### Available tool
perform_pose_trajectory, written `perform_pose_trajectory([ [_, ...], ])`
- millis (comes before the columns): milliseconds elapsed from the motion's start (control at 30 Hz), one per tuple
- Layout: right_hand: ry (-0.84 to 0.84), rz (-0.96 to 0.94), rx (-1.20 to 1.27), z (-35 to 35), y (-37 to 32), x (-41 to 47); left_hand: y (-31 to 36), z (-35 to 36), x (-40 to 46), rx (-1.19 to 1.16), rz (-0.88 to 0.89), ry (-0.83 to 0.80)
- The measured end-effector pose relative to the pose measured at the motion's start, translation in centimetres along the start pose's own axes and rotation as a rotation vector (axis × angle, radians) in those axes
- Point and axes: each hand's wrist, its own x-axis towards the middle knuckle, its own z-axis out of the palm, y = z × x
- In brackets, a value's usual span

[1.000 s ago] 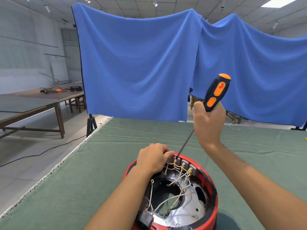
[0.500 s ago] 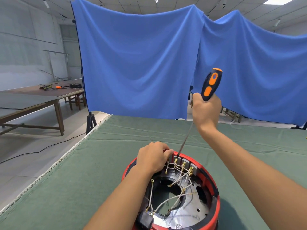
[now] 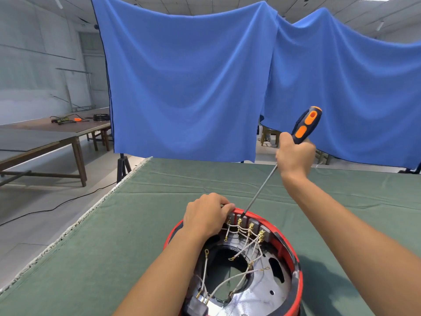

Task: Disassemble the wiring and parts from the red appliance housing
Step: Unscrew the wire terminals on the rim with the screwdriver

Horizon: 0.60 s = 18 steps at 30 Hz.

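The red appliance housing [image 3: 293, 258] sits at the near edge of the green-covered surface [image 3: 136, 224], its open side up and its lower part cut off by the frame. Inside, white wires [image 3: 239, 277] with brass ring ends cross a dark metal plate. The left hand [image 3: 205, 215] has its grip curled over the housing's far-left rim, beside a row of brass terminals [image 3: 250, 226]. The right hand [image 3: 295, 156], raised above and beyond, has its grip closed round the orange-and-black handle of a screwdriver [image 3: 306, 125]; the tilted shaft runs down to the second terminal. Bare green cloth spreads wide on all sides, its frayed left edge meeting the floor. Farther off hang blue drapes [image 3: 186, 83], with wooden tables [image 3: 45, 137] to the left.
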Motion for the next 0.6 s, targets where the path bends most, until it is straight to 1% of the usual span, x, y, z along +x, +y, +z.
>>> perform_pose_trajectory([
  [100, -0.037, -0.211, 0.104, -0.7, -1.0, -2.2, -0.1, -0.1, -0.1, -0.007, -0.014, -0.006],
  [167, -0.079, -0.369, 0.111, -1.1, -1.8, -3.7, 0.0, -0.1, -0.3, -0.008, -0.017, -0.003],
  [233, -0.108, -0.459, 0.088, -1.1, -2.3, -4.7, 0.1, -0.1, -0.4, -0.008, -0.020, 0.001],
  [467, -0.204, -0.531, 0.062, -0.2, -2.8, -5.8, 0.1, -0.1, -0.4, -0.007, -0.014, 0.009],
  [600, -0.237, -0.503, 0.043, 0.8, -2.7, -5.2, 0.1, -0.1, -0.4, -0.017, -0.024, 0.004],
])
